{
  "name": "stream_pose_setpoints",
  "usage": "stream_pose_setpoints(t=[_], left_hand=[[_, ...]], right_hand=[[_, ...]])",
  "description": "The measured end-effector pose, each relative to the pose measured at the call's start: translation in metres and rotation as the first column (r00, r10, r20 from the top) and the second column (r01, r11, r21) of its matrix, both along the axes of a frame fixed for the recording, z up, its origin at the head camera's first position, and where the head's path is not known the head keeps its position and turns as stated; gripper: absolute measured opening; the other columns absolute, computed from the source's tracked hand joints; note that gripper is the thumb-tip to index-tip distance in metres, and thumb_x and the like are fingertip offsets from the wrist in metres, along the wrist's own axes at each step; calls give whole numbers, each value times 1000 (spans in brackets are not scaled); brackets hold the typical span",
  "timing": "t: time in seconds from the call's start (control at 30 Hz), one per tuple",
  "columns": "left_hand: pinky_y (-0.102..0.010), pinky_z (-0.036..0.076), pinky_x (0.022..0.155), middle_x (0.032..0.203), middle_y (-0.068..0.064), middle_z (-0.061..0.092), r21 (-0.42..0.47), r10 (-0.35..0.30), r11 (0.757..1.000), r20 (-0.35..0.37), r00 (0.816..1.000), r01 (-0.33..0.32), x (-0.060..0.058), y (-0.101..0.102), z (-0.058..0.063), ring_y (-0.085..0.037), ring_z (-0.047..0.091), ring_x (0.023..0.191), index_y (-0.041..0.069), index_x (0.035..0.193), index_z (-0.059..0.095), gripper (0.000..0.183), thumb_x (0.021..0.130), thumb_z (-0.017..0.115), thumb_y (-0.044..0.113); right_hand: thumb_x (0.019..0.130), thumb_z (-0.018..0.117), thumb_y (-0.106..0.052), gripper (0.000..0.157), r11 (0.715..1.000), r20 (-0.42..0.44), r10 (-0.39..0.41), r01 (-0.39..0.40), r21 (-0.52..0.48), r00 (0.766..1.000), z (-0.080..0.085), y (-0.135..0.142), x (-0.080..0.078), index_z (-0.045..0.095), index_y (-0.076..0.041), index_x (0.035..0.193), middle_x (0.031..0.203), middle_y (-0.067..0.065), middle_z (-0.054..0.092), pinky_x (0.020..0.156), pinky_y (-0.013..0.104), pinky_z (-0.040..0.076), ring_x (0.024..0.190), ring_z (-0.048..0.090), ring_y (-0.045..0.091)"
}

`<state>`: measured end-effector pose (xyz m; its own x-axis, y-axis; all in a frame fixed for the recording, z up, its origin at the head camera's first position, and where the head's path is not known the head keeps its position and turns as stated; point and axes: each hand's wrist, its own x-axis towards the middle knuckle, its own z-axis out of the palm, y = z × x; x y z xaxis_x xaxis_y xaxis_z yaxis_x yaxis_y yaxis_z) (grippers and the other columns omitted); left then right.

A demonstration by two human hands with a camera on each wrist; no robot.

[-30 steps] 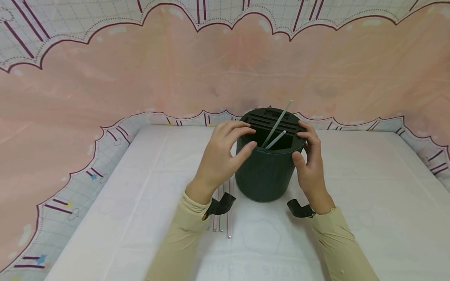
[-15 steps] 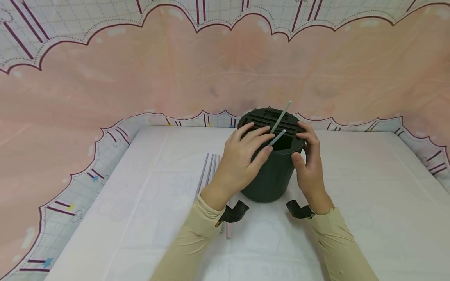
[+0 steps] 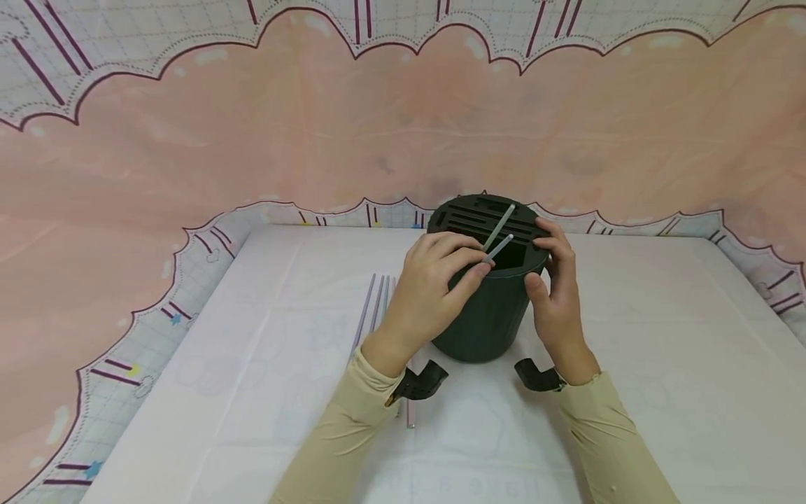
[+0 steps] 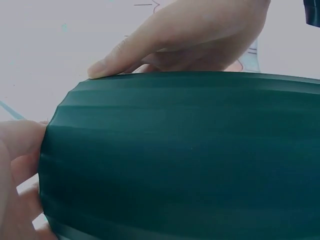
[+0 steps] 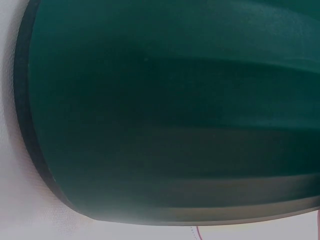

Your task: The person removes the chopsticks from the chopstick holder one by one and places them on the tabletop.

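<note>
A dark green round holder (image 3: 475, 325), with a slotted top and one larger opening, stands on the table. Out of that opening lean a light green thin stick (image 3: 502, 223) and a pale blue thin stick (image 3: 502, 244). My left hand (image 3: 428, 280) reaches over the near left rim, thumb and fingertips pinching at the sticks. With thumb outside and fingers on the top, my right hand (image 3: 557, 301) grips the rim's right side. In the left wrist view the left hand (image 4: 20, 175) bends round the rim. The ribbed holder wall (image 5: 165, 95) fills the right wrist view.
Several thin purple and pink sticks (image 3: 364, 311) lie on the white-covered table (image 3: 667, 350) left of the holder, partly hidden by the left forearm. A peach patterned cloth (image 3: 403, 140) rises behind the table.
My left hand has moved right onto the sticks at the opening, then slightly down. The light green stick now sticks up less. The right hand keeps its grip on the holder.
</note>
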<state>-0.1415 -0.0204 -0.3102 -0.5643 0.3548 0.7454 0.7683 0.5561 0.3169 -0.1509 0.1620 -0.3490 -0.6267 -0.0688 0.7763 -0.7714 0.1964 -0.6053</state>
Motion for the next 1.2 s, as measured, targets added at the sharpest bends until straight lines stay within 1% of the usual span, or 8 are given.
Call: stream_pose_setpoints(t=[0.17, 0.37, 0.43, 0.73, 0.87, 0.97, 1.1, 1.2], left_hand=[[-29, 31, 93, 101, 5, 62, 13, -8, 1000, 4, 1000, 8, 0, -1, 0, -12, 47, 102, 15, 96, 67, 20, 91, 52, 27], [-27, 33, 92, 98, 4, 62, 107, -52, 993, 14, 999, 50, 1, -7, 3, -10, 50, 96, 12, 97, 65, 20, 92, 50, 24], [-26, 34, 92, 96, 4, 63, 146, -70, 987, 17, 997, 66, 2, -10, 6, -10, 51, 94, 11, 97, 65, 21, 93, 49, 23], [-22, 44, 78, 95, 0, 61, 291, -194, 942, 70, 978, 166, 10, -11, 15, -7, 55, 91, 6, 101, 62, 19, 92, 49, 16], [-24, 46, 77, 95, -1, 61, 369, -225, 910, 63, 972, 187, 18, -14, 23, -8, 56, 91, 6, 101, 61, 16, 91, 51, 13], [-27, 48, 76, 95, -2, 62, 436, -242, 878, 44, 969, 199, 24, -19, 30, -10, 57, 90, 4, 100, 61, 15, 90, 52, 10], [-32, 49, 75, 94, -10, 62, 533, -262, 820, 25, 965, 209, 36, -25, 44, -17, 59, 88, -4, 99, 59, 14, 88, 52, 1], [-36, 50, 75, 91, -19, 60, 610, -273, 764, 15, 962, 208, 44, -29, 55, -24, 59, 86, -12, 97, 56, 13, 87, 50, -6]], right_hand=[[87, 46, -49, 69, 1000, -8, 18, -18, -7, 1000, 1, 0, -1, 30, 12, 117, 138, 20, 26, 96, 32, 28, 127, 25, 30], [87, 46, -49, 70, 1000, -14, 24, -25, -10, 1000, 0, -1, -2, 30, 12, 117, 138, 22, 26, 96, 31, 28, 127, 25, 31], [87, 46, -49, 69, 1000, -12, 22, -22, -8, 1000, 0, -1, -2, 30, 12, 117, 138, 21, 26, 97, 30, 28, 127, 25, 31], [87, 46, -49, 70, 1000, -5, 8, -8, -8, 1000, -1, 0, -1, 31, 11, 117, 139, 19, 26, 99, 32, 26, 127, 25, 30], [87, 47, -49, 70, 1000, -7, 12, -12, -14, 1000, -1, -1, 0, 30, 11, 117, 139, 19, 26, 99, 33, 26, 127, 25, 30], [87, 47, -48, 69, 1000, -9, 16, -16, -15, 1000, -1, -1, 0, 30, 11, 117, 139, 18, 26, 99, 33, 26, 127, 25, 30], [87, 47, -48, 69, 1000, -7, 15, -15, -14, 1000, -1, -1, 1, 30, 11, 117, 139, 18, 26, 99, 36, 25, 127, 25, 30], [87, 48, -48, 68, 1000, -1, 10, -10, -10, 1000, -2, -1, 2, 30, 11, 118, 140, 17, 26, 100, 37, 24, 127, 25, 30]])
